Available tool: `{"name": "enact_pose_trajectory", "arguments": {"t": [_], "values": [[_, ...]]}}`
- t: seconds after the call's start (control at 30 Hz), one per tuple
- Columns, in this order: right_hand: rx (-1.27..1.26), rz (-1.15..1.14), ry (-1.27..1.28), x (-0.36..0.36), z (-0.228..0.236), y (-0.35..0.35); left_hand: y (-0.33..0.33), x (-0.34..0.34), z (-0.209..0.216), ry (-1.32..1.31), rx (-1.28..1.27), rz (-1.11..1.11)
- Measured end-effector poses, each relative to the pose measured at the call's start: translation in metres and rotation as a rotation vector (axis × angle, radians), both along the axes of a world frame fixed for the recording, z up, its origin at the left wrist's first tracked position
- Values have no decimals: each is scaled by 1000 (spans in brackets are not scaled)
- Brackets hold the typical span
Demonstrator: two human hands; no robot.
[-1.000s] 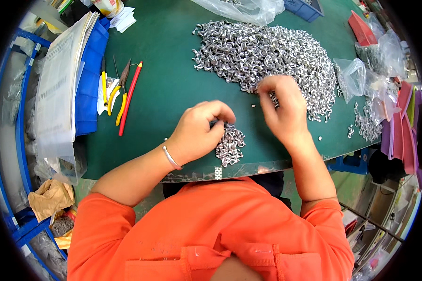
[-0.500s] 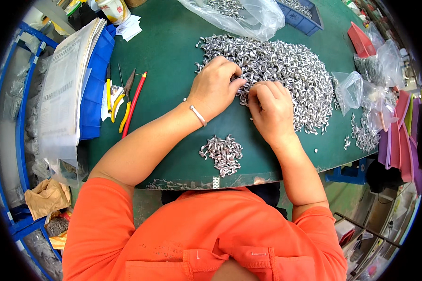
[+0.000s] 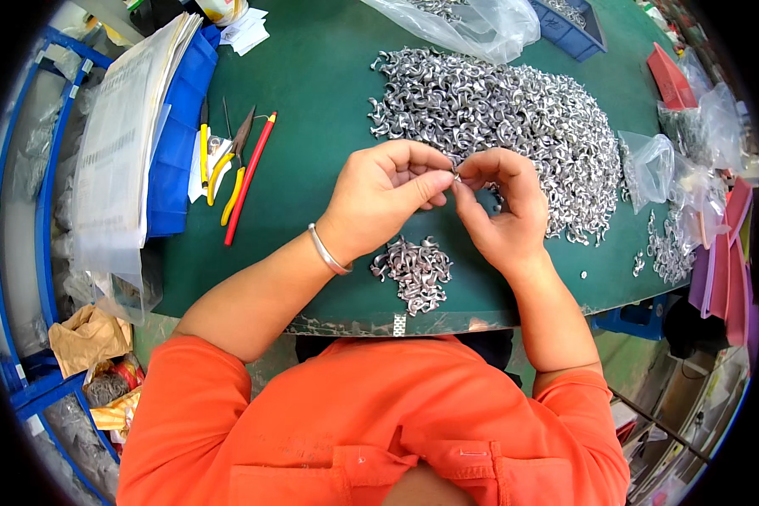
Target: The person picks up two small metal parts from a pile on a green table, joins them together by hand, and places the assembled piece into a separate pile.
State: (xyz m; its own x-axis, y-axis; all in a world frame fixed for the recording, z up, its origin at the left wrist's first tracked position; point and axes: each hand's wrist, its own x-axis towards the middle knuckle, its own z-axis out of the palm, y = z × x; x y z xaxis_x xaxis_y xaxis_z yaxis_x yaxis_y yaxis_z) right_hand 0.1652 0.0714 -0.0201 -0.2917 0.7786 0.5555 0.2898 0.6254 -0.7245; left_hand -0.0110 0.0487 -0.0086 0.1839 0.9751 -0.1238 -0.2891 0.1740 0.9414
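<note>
My left hand (image 3: 378, 198) and my right hand (image 3: 512, 211) meet fingertip to fingertip, both pinching a small curved metal piece (image 3: 455, 174). Most of that piece is hidden by the fingers. Just beyond them spreads a large heap of similar silvery curved metal pieces (image 3: 514, 110). Nearer to me, below my left hand, lies a much smaller heap of such pieces (image 3: 415, 274), apart from the large one. A silver bangle circles my left wrist.
Yellow-handled pliers (image 3: 232, 181) and a red pen-like tool (image 3: 251, 177) lie left on the green table (image 3: 304, 93), beside a blue bin (image 3: 175, 160) with papers. A blue tray (image 3: 569, 29) and clear bag (image 3: 481, 34) are at the back. More bagged pieces (image 3: 675, 244) lie right.
Both hands have drawn back from the large heap's edge and come together, a small metal piece now between their fingertips. The whole view has shifted slightly.
</note>
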Motion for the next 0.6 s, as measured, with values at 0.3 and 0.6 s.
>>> {"name": "enact_pose_trajectory", "arguments": {"t": [0.3, 0.6], "values": [[-70, 154, 156, 1, -2, 0, -4, 0, -11, 19, 190, 106], [-552, 141, 285, 0, 5, -6, -5, -1, -13, 168, 372, 137]]}}
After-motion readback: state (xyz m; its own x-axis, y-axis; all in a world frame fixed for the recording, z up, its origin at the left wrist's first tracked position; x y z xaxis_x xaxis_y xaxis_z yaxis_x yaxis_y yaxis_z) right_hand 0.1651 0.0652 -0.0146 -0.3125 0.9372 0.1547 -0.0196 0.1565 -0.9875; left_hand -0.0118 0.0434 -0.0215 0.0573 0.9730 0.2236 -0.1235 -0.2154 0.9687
